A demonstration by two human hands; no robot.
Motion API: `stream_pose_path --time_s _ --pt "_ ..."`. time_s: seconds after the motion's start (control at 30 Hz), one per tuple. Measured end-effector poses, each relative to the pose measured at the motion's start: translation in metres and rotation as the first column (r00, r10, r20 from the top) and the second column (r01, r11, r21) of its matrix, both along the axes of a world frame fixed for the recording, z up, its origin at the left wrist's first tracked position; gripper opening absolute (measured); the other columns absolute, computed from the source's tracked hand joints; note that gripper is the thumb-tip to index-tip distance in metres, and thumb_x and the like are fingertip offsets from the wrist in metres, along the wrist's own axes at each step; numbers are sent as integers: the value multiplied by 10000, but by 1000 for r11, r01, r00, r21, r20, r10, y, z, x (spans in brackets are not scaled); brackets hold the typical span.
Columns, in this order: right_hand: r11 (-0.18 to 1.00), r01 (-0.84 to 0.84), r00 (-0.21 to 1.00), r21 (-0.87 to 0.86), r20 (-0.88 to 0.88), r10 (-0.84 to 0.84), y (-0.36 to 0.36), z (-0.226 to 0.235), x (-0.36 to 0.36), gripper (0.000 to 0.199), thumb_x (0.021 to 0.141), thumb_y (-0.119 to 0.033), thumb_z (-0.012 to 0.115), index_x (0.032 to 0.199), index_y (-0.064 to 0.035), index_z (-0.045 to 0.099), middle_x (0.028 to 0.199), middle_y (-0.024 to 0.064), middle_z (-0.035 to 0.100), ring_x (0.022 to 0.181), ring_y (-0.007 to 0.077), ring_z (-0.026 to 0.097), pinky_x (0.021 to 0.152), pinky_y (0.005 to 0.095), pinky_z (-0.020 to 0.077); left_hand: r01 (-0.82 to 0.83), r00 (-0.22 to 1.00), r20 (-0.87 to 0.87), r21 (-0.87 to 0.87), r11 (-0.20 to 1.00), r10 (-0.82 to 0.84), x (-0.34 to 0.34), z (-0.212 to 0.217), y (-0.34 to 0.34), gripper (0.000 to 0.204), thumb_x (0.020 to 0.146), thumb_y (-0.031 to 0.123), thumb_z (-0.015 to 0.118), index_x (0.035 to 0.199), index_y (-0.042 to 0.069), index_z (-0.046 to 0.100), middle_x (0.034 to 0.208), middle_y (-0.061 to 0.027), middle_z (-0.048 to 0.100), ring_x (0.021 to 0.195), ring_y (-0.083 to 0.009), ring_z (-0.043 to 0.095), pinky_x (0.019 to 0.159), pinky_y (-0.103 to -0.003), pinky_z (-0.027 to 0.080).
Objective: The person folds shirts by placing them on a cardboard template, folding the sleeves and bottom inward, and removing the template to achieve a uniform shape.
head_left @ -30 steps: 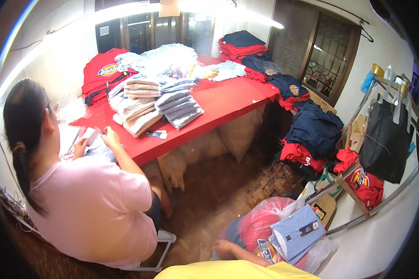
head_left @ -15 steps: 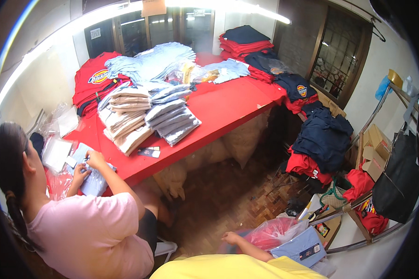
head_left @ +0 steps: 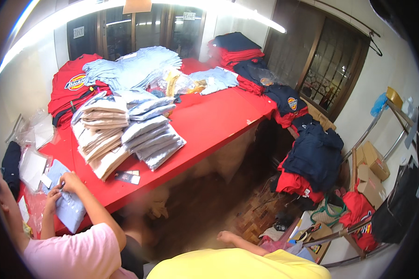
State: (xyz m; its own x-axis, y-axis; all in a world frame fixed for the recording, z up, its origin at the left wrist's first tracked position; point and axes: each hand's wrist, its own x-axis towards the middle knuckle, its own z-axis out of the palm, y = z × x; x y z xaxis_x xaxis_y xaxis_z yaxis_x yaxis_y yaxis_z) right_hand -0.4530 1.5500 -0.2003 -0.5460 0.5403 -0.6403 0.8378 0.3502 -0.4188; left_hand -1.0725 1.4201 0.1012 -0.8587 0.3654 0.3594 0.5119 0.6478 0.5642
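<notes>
Long red table (head_left: 219,121), barred window (head_left: 333,69), ceiling tube light (head_left: 246,14), brick floor (head_left: 256,218)

Right hand (head_left: 224,237) blurred above the yellow shirt (head_left: 237,265), fingers not readable, grip not told. Left hand out of frame. Space under the red table (head_left: 209,125) smeared by motion. Co-worker in pink (head_left: 74,253) cut off at lower left edge. Small cards (head_left: 128,177) too small to make out

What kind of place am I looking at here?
Probably a small garment packing or stock room: folded shirts stacked on a long red table, piles of navy and red clothes, and cardboard boxes.
</notes>
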Motion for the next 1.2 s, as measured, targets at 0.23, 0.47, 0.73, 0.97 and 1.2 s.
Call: stream_pose_path --time_s 0.23,0.47,0.73,0.97,1.2 --pt "952 275 961 -137 4 -277 91 34 -23 373 864 -337 652 1135 -82 638 954 101 684 826 211 648 696 360 537 -111 993 -28 -42 993 110 -22 1 6 274 921 263 525 990 20 631 1012 -204 632 948 -382 612 814 -439 482" --pt "968 208 978 -139 13 -208 213 14 23 383 860 -323 675 1150 -78 630 870 83 663 703 185 606 627 329 513 -227 973 -42 -58 972 225 -28 -20 20 264 918 253 531 981 16 628 1001 -206 631 943 -387 609 808 -444 481" --pt "951 299 954 -76 43 -296 366 23 85 389 864 -312 669 1179 -88 623 939 103 675 769 188 632 655 344 523 -368 930 -55 -113 923 364 -14 -19 50 252 913 242 539 970 12 625 987 -209 629 937 -392 606 801 -450 479" --pt "951 286 947 -121 -118 -299 467 26 87 426 872 -325 667 1207 -72 591 971 83 672 813 182 617 701 347 507 -442 897 -55 -125 888 439 2 -23 80 242 910 232 545 961 9 622 976 -211 628 932 -397 604 794 -455 478" --pt "995 76 986 -62 -146 -84 546 84 54 453 888 -349 649 1212 -38 589 1070 135 678 992 238 638 847 351 502 -530 848 -81 -143 836 524 28 -22 74 232 906 222 552 951 5 619 964 -213 627 927 -402 601 788 -460 477"
